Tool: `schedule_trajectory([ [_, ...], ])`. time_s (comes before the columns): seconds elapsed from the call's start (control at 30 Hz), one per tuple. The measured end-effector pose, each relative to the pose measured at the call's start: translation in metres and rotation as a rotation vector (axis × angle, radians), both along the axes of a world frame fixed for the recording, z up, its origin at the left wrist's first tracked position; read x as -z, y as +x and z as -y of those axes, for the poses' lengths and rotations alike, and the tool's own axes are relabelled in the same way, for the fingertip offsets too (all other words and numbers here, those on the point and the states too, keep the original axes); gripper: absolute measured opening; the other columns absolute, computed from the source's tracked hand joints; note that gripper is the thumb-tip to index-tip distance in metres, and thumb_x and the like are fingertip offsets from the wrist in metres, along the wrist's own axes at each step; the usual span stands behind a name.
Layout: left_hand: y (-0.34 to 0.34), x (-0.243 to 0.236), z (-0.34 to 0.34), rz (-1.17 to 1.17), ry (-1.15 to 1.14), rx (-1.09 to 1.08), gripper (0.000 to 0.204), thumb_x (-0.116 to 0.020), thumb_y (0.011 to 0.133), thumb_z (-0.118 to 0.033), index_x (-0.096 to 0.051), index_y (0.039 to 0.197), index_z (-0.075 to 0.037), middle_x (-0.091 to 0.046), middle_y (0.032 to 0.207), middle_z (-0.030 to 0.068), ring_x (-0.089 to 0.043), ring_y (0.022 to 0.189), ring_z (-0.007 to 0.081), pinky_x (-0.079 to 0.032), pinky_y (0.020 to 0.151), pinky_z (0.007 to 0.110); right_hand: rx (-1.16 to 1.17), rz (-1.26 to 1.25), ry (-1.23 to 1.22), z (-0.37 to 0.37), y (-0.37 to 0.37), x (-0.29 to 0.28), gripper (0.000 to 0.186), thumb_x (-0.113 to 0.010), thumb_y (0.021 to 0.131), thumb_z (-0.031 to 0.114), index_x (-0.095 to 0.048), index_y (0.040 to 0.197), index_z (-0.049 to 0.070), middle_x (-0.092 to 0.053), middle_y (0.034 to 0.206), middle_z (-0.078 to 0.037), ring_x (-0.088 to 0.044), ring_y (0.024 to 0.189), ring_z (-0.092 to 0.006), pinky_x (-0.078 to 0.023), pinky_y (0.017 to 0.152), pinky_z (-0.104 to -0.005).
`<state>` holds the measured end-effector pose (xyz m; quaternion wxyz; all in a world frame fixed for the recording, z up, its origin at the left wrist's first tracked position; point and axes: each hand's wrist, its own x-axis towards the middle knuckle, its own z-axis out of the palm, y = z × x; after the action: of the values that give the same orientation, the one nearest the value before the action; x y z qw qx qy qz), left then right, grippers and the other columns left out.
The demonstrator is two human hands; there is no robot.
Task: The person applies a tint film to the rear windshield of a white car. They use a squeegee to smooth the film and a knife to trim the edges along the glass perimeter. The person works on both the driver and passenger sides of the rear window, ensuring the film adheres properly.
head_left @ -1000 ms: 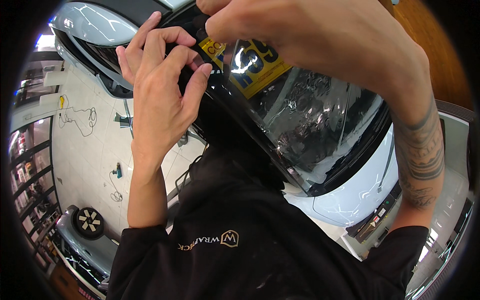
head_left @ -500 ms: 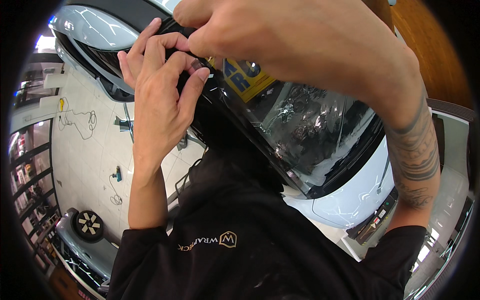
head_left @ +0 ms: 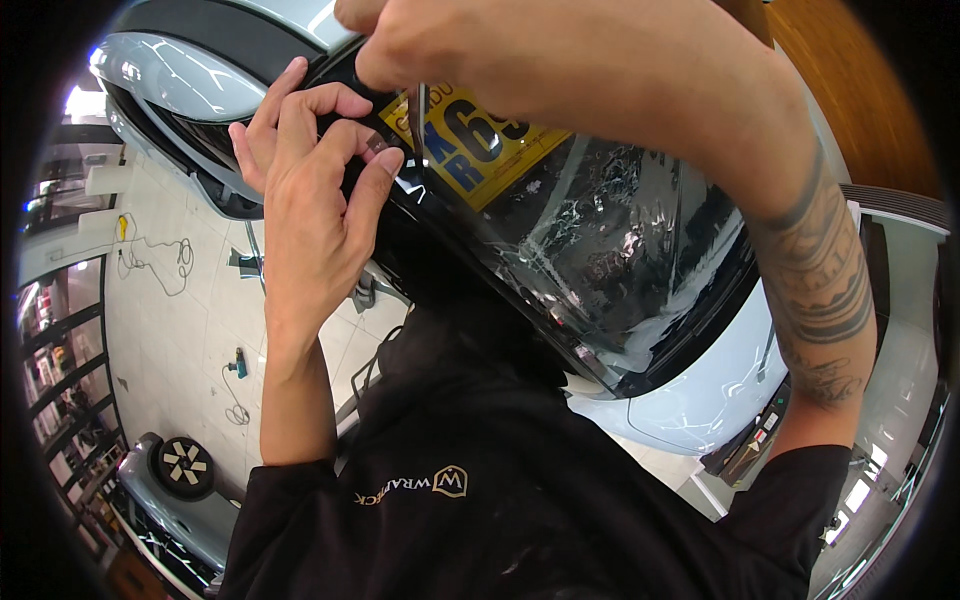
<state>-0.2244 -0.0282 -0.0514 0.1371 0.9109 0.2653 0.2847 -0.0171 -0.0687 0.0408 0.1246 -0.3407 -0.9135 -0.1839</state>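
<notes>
My left hand [head_left: 318, 175] is at the corner of the car's windshield [head_left: 600, 230], thumb and index finger pinched on a small dark see-through piece of film [head_left: 377, 144]. Its other fingers are spread toward the black trim. Just above and to the right, my right hand [head_left: 400, 45] is closed, its fingers curled and mostly cut off by the upper edge; what it holds, if anything, is hidden. Crinkled clear film [head_left: 640, 235] shows on the glass. Beneath my right forearm lies a yellow sticker [head_left: 490, 150] with dark blue print.
The pale blue car body [head_left: 690, 390] curves round the windshield. A silver car [head_left: 185, 515] with a spoked wheel [head_left: 184, 468] stands at the lower left. On the tiled floor lie a cable [head_left: 180, 265] and a teal corded tool [head_left: 238, 362].
Both hands have shifted slightly left, and a small gap has opened between them. More of the yellow sticker shows beneath my right forearm. My left hand's pinch persists.
</notes>
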Motion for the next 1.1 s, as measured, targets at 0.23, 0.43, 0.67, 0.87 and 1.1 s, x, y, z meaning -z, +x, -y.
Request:
schedule_trajectory([
  [0.23, 0.0, 0.003, -0.001, 0.042, 0.031, 0.017, 0.01, -0.066, 0.081, -0.014, -0.06, 0.076, -0.007, -0.056, 0.11, 0.0033, -0.034, 0.133, 0.0326, -0.004, 0.108, 0.059, 0.133, -0.035, -0.101, 0.001, 0.001, -0.007, 0.012, -0.064, 0.08, 0.013, -0.066, 0.074, 0.004, -0.065, 0.072, -0.007, -0.061, 0.077, -0.0192, -0.045, 0.075, -0.0416],
  [0.43, 0.0, 0.002, -0.001, 0.067, 0.008, 0.021, 0.01, -0.066, 0.08, -0.014, -0.059, 0.075, -0.007, -0.055, 0.11, 0.0034, -0.034, 0.133, 0.0322, -0.004, 0.108, 0.059, 0.266, 0.086, 0.044, 0.01, 0.0, -0.01, 0.013, -0.062, 0.078, 0.012, -0.064, 0.068, 0.004, -0.061, 0.067, -0.01, -0.06, 0.067, -0.023, -0.044, 0.07, -0.0416],
  [0.67, -0.004, 0.008, 0.0, 0.187, 0.049, 0.059, 0.006, -0.061, 0.072, -0.007, -0.056, 0.07, -0.007, -0.057, 0.107, 0.0046, -0.038, 0.13, 0.0327, -0.007, 0.108, 0.061, 0.322, -0.287, 0.287, 0.019, 0.041, -0.019, 0.012, -0.06, 0.081, 0.011, -0.061, 0.072, 0.003, -0.057, 0.065, -0.009, -0.054, 0.058, -0.0245, -0.041, 0.064, -0.0375],
  [0.87, -0.014, -0.019, 0.035, 0.347, -0.479, 0.552, 0.011, -0.061, 0.064, -0.004, -0.051, 0.064, 0.001, -0.061, 0.078, 0.0162, -0.064, 0.074, 0.0262, -0.051, 0.069, 0.034, 0.833, -1.042, 0.049, 0.125, 0.079, 0.012, 0.011, -0.056, 0.091, 0.014, -0.059, 0.084, 0.006, -0.051, 0.069, -0.001, -0.046, 0.058, -0.0136, -0.035, 0.057, -0.0269],
  [1.1, 0.0, -0.031, 0.054, 0.337, -0.605, 0.757, 0.015, -0.063, 0.073, -0.009, -0.052, 0.067, 0.0, -0.059, 0.077, 0.0154, -0.064, 0.075, 0.0265, -0.052, 0.067, 0.035, 0.978, -1.801, 0.078, 0.271, 0.067, 0.112, 0.059, -0.041, 0.097, 0.054, -0.036, 0.055, 0.012, -0.032, 0.052, 0.004, -0.028, 0.048, -0.0049, -0.019, 0.045, -0.0227],
])
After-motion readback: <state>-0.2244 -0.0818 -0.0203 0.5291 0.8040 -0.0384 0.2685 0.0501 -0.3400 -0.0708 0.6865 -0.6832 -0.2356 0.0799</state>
